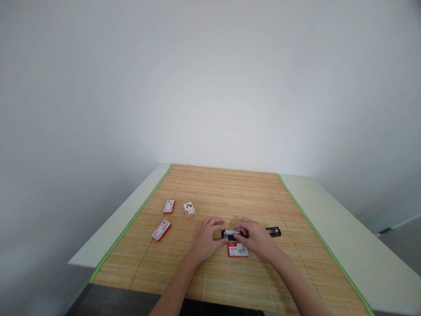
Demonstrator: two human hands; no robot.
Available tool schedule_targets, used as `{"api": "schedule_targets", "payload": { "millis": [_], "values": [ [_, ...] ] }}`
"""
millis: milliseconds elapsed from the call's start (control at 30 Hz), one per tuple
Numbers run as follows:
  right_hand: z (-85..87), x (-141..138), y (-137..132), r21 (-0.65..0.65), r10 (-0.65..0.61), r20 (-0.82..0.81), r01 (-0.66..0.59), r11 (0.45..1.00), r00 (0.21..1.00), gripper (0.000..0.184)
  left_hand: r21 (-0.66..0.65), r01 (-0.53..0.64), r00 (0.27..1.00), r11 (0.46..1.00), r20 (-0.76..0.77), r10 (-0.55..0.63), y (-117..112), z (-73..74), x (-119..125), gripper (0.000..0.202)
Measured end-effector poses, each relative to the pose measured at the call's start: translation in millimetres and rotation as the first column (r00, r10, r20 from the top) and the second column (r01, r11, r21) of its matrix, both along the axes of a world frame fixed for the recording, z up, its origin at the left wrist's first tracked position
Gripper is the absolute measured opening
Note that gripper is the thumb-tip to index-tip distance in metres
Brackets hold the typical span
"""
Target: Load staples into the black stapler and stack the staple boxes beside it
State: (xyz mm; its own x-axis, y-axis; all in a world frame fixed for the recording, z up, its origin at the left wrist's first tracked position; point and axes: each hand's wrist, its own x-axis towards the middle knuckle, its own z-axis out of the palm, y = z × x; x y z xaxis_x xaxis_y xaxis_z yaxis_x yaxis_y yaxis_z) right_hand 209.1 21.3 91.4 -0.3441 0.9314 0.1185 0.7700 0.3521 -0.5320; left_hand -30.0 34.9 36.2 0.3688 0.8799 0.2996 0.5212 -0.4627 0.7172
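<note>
A black stapler (pixel 273 231) lies on the bamboo mat, swung open into a long flat line, with its silvery staple channel showing. At its left end is my left hand (pixel 208 237), thumb and fingers closed around the tip. My right hand (pixel 255 236) pinches over the middle of the stapler and hides that part; whether small staples sit in those fingers I cannot make out. Just in front of the stapler, close under both hands, a red and white staple box (pixel 237 250) lies flat.
On the left of the mat (pixel 223 184) lie two more red and white boxes (pixel 169 206), one nearer me. A small white box (pixel 189 209) with a dark picture stands to their right. The white table (pixel 312 197) shows beside the green-edged mat; a wall (pixel 217 87) rises behind.
</note>
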Motion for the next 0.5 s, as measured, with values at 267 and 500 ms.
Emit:
{"api": "schedule_targets", "payload": {
  "millis": [267,500],
  "values": [
    [5.0,12,-9,0.003,0.017,0.101,-0.017,1.0,0.995,0.014,-0.011,-0.006,1.0,1.0,0.0,0.006,-1,1.9,1,0.033],
    [6.0,-2,-15,0.007,0.042,0.047,-0.043,0.999,0.998,0.016,-0.021,-0.007,1.0,1.0,0.009,0.007,-2,4.5,2,0.032]
  ]
}}
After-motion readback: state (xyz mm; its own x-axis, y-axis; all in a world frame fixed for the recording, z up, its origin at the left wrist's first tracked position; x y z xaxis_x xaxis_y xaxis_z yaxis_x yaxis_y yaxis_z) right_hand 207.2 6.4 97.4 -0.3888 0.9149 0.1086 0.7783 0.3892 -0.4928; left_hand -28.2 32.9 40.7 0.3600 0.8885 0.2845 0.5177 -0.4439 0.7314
